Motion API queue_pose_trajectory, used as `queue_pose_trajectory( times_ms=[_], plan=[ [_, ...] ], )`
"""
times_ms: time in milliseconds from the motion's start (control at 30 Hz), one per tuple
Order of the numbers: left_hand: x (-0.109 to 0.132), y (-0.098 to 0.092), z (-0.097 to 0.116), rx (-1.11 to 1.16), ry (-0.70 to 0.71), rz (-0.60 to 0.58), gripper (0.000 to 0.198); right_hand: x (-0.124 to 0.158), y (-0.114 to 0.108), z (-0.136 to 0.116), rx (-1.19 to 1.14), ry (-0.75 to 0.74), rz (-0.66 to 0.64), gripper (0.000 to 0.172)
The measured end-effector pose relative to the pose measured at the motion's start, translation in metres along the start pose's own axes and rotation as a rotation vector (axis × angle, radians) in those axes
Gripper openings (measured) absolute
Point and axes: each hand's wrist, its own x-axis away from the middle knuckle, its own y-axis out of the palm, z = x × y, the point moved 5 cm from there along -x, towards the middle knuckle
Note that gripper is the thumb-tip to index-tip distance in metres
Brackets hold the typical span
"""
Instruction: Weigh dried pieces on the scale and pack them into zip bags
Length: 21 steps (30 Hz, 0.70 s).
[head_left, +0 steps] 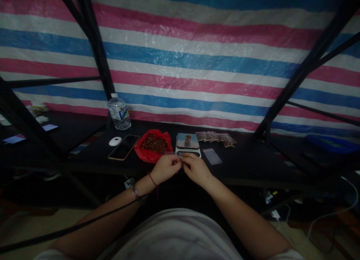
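both hands meet at the lower middle of the frame, at the near edge of the black table (247, 160). the left hand (165, 169) and the right hand (196, 169) are pinched narrow, fingertips together on a small clear plastic bag (176, 156) held between them just in front of the scale; whether it holds anything is too dim to tell. to work such a thin, slippery film well, i judge it best to keep the pinch light at its mouth and hold it level and close over the table.

just above the hands a small digital scale (188, 143) has a flat, shiny steel plate with a little brown cup (188, 139) on it. left of it, a crumpled red plastic bag (153, 145) lies open on brown, pebbly pieces. further left a glossy phone (124, 147), a white oval mouse (115, 141) and a clear water bottle (119, 112). right of the scale, a row of filled packets (216, 137) and one flat empty sleeve (212, 156). a striped woven tarp (197, 57) fills the top.
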Motion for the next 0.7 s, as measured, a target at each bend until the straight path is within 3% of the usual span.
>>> queue_pose_trajectory(
  times_ms=[67, 167, 233, 300, 400, 500, 567, 633, 700],
  plan=[
    [0.003, -0.003, 0.009, -0.082, 0.110, 0.017, 0.022, -0.001, 0.003, 0.001, -0.022, 0.027, -0.078, 0.023],
    [0.009, -0.014, 0.021, -0.210, 0.350, 0.104, 0.020, -0.004, -0.002, 0.007, -0.078, 0.131, -0.070, 0.014],
    [0.011, -0.018, 0.024, -0.311, 0.487, 0.109, 0.046, -0.004, -0.005, 0.010, -0.134, 0.201, -0.069, 0.004],
    [0.011, -0.019, 0.021, -0.405, 0.537, 0.055, 0.074, -0.004, -0.005, 0.010, -0.198, 0.221, -0.107, 0.009],
    [0.009, -0.018, 0.016, -0.459, 0.522, -0.028, 0.079, -0.001, 0.000, 0.004, -0.288, 0.181, -0.164, 0.015],
    [0.007, -0.015, 0.013, -0.407, 0.488, -0.098, 0.063, 0.000, 0.009, 0.004, -0.419, 0.156, -0.213, 0.012],
    [0.004, -0.014, 0.009, -0.323, 0.436, -0.071, 0.052, -0.002, 0.011, 0.011, -0.507, 0.160, -0.196, 0.014],
    [-0.003, -0.016, -0.002, -0.203, 0.329, 0.014, 0.045, -0.005, 0.006, 0.032, -0.517, 0.231, -0.062, 0.020],
    [-0.012, -0.015, -0.019, -0.049, 0.159, 0.087, 0.039, -0.005, -0.005, 0.063, -0.461, 0.389, 0.156, 0.028]
  ],
)
